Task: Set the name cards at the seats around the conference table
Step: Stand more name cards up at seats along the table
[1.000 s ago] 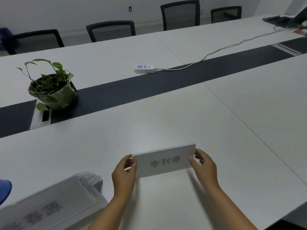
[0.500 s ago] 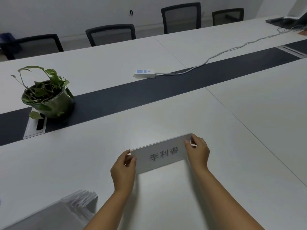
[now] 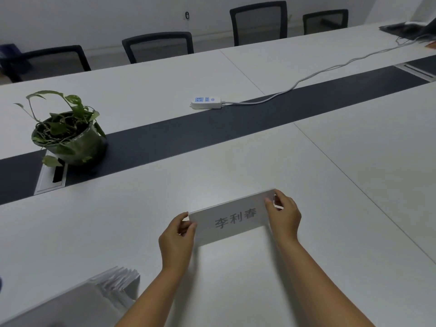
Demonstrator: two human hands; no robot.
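Observation:
A white folded name card (image 3: 232, 218) with dark printed characters stands on the white conference table (image 3: 236, 166), its printed face toward me. My left hand (image 3: 177, 241) pinches its left end and my right hand (image 3: 284, 214) pinches its right end. A stack of several more white name cards (image 3: 94, 298) lies at the lower left, partly cut off by the frame edge.
A potted green plant (image 3: 68, 135) sits on the dark centre strip (image 3: 212, 128) at the left, beside a cable hatch (image 3: 50, 178). A white power strip (image 3: 206, 102) with its cord lies mid-table. Several black chairs (image 3: 158, 47) line the far side.
Both hands have carried the card a little away from me across the table. The card stack at the lower left has slid further out of view.

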